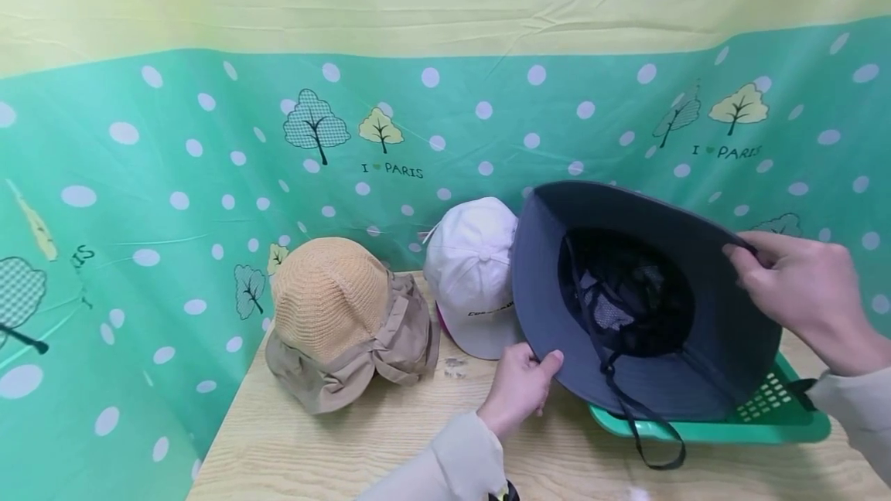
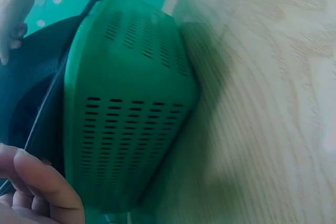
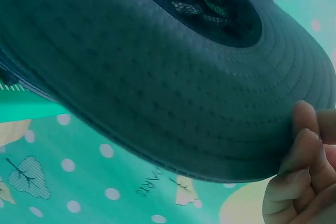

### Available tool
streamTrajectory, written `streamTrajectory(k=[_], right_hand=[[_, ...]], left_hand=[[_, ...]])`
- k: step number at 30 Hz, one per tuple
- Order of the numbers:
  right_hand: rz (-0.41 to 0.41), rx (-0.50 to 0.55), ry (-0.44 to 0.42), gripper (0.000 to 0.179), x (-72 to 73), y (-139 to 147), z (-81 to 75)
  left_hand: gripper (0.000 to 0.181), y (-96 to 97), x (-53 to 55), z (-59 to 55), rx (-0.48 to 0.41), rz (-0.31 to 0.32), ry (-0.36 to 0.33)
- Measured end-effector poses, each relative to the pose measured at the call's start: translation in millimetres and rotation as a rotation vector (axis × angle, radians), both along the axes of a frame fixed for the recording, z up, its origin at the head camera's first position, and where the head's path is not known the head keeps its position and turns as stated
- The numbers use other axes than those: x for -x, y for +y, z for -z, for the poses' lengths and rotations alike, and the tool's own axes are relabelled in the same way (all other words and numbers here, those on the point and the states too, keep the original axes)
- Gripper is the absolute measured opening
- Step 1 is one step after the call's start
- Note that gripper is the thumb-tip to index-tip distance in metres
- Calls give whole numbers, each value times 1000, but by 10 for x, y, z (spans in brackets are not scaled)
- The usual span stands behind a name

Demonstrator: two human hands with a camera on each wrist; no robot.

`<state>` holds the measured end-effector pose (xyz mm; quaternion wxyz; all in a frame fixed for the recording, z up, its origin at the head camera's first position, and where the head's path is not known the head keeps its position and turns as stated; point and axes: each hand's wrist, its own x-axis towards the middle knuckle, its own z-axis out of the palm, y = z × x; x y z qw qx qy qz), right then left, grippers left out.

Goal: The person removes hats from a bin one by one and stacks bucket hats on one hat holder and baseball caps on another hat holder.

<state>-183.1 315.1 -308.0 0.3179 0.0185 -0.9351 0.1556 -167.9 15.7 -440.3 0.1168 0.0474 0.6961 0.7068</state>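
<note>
A dark grey wide-brimmed sun hat [image 1: 731, 331] is tilted up over the green basket [image 1: 710, 433], its hollow inside facing me and a black chin cord [image 1: 629, 404] dangling from it. My left hand [image 1: 518, 389] pinches the brim at its lower left edge. At the upper right edge, my right hand [image 1: 807, 288] grips the brim between thumb and fingers. The right wrist view shows the stitched underside of the brim [image 3: 157, 93] with the right fingers on its rim. In the left wrist view the left fingers hold the brim beside the basket's slotted wall [image 2: 131, 140].
Left of the sun hat a white baseball cap [image 1: 473, 269] stands on the wooden table [image 1: 278, 454]. Further left sits a tan knit hat [image 1: 330, 300] with a brown brim and a fabric bow. A green dotted curtain [image 1: 431, 122] hangs behind the table.
</note>
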Motion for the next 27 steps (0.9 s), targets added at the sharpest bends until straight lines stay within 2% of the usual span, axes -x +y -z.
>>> streamTrajectory(k=[2, 5, 12, 16, 21, 24, 27], right_hand=[[-2, 35, 30, 23, -36, -31, -31], [-9, 109, 78, 23, -89, -83, -93], [-41, 449, 32, 24, -195, -96, -189], [-102, 571, 33, 22, -218, -47, -193], [-240, 660, 94, 29, -218, 37, -188], [-432, 776, 133, 36, -205, 100, -165], [-618, 945, 143, 39, -187, 154, -129]], left_hand=[[27, 6, 18, -23, -41, 2, -44], [32, 10, 53, -53, -79, -1, -75], [34, -12, 146, -78, -213, 83, -85], [29, -24, 171, -76, -260, 125, -87], [28, -28, 195, -70, -311, 168, -96], [26, -28, 214, -58, -360, 189, -101], [26, -31, 233, -36, -397, 194, -95]])
